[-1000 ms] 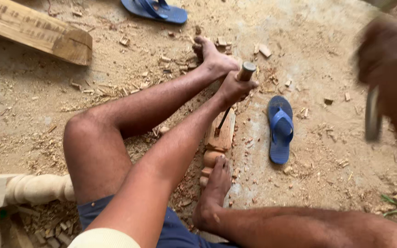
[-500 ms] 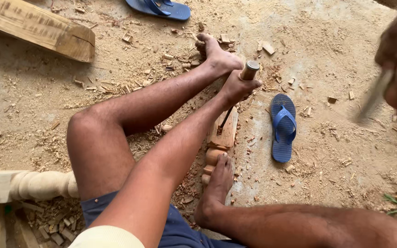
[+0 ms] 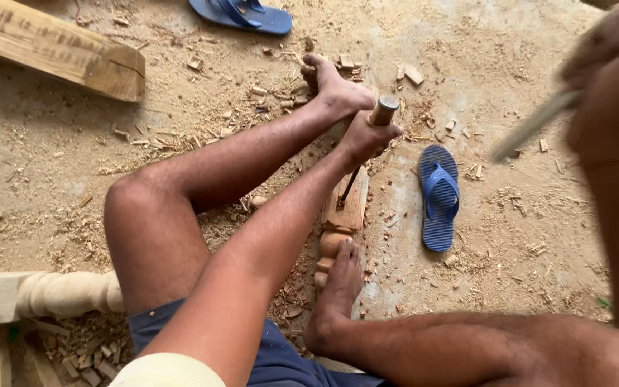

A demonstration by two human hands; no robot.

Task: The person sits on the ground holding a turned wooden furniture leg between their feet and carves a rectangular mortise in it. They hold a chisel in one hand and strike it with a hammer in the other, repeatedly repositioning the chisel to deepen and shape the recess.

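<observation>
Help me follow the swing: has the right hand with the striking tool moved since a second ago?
Yes. The right hand has risen: it was level with the blue sandal on the ground, and is now near the frame's top-right corner, well above it.

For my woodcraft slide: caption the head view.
Left hand steadies a chisel on a turned wooden piece braced between bare feet.

Matt pale wood spindle, wooden-handled chisel, blue rubbery sandal.

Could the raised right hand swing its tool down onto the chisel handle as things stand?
Probably yes: the right hand is raised, and the chisel handle top sticks out uncovered above the left hand, with nothing between.
</observation>
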